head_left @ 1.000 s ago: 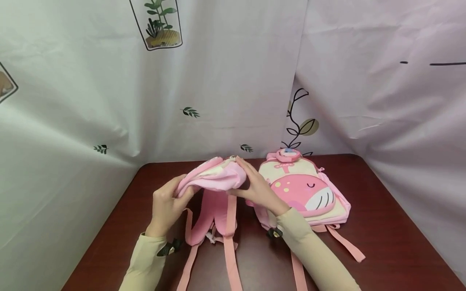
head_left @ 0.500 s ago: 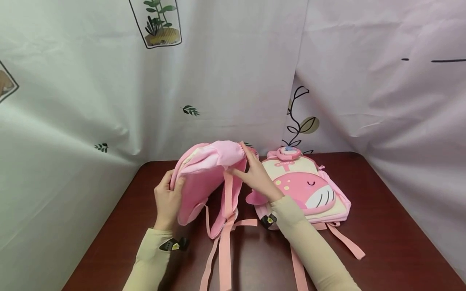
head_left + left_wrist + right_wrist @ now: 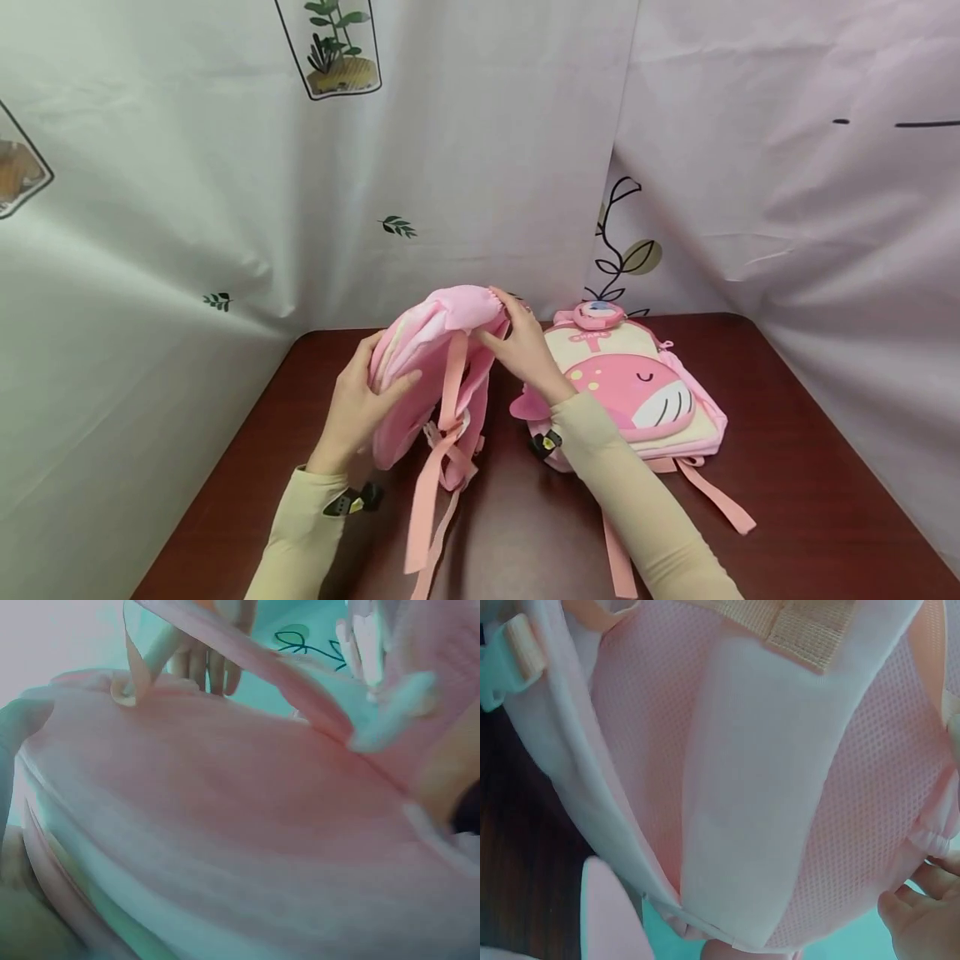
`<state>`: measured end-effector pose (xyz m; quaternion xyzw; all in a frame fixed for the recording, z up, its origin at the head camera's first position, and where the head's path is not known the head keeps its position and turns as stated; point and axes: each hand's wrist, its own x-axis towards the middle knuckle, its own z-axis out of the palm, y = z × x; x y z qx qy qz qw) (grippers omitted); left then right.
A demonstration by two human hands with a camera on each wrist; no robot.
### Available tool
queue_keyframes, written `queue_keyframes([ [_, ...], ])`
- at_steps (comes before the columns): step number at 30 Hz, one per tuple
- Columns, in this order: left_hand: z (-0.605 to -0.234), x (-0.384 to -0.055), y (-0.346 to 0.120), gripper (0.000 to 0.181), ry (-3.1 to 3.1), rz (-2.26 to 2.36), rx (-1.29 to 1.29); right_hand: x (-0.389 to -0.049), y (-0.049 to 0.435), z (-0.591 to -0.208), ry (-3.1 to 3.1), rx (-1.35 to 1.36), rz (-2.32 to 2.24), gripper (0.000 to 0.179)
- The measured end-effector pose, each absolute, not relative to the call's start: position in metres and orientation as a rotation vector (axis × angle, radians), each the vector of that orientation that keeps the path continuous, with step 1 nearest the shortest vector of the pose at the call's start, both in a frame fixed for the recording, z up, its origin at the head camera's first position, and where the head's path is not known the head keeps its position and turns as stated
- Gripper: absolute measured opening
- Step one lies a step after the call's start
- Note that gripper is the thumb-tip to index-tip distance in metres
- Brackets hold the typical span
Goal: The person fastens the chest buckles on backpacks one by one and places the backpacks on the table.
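Note:
A pink child's backpack (image 3: 423, 354) is held tilted over the left half of the table. My left hand (image 3: 356, 408) grips its left side, thumb across the near face and fingers mostly hidden behind. At the upper right corner, my right hand (image 3: 525, 346) pinches the fabric near a gathered side pocket (image 3: 472, 308). Peach webbing straps (image 3: 426, 508) dangle below onto the table. The right wrist view shows the mesh back panel (image 3: 645, 712) and a shoulder strap (image 3: 750, 787). A pale buckle (image 3: 506, 667) hangs at the left there.
A second pink and cream backpack (image 3: 555, 342) with a whale front pocket (image 3: 637, 396) lies to the right, a round pink pouch (image 3: 598, 314) at its top. Its straps (image 3: 716, 500) trail over the dark red table (image 3: 810, 467). A printed white curtain (image 3: 465, 167) hangs behind.
Over the second, both hands have raised and turned the held backpack more upright, baring its back side and straps. Its straps have swung to the left lately. The second backpack stays put.

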<state>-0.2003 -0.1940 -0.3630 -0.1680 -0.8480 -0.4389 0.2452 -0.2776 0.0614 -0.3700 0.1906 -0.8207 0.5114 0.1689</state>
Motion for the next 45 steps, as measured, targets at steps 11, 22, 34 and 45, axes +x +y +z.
queue_keyframes([
  [11,-0.347,-0.204,-0.177,0.053,-2.123,-1.116,-0.447,-0.273,0.055,-0.368,-2.381,0.578,1.473,0.080],
  [22,-0.355,-0.204,-0.167,0.038,-1.940,-1.246,-0.295,-0.274,0.055,-0.374,-2.524,0.575,1.443,0.105],
  [34,-0.339,-0.182,-0.154,0.032,-1.816,-1.398,-0.151,-0.269,0.056,-0.401,-2.577,0.509,1.453,0.108],
  [45,-0.337,-0.181,-0.157,0.033,-1.791,-1.461,-0.197,-0.266,0.050,-0.413,-2.649,0.520,1.533,0.093],
])
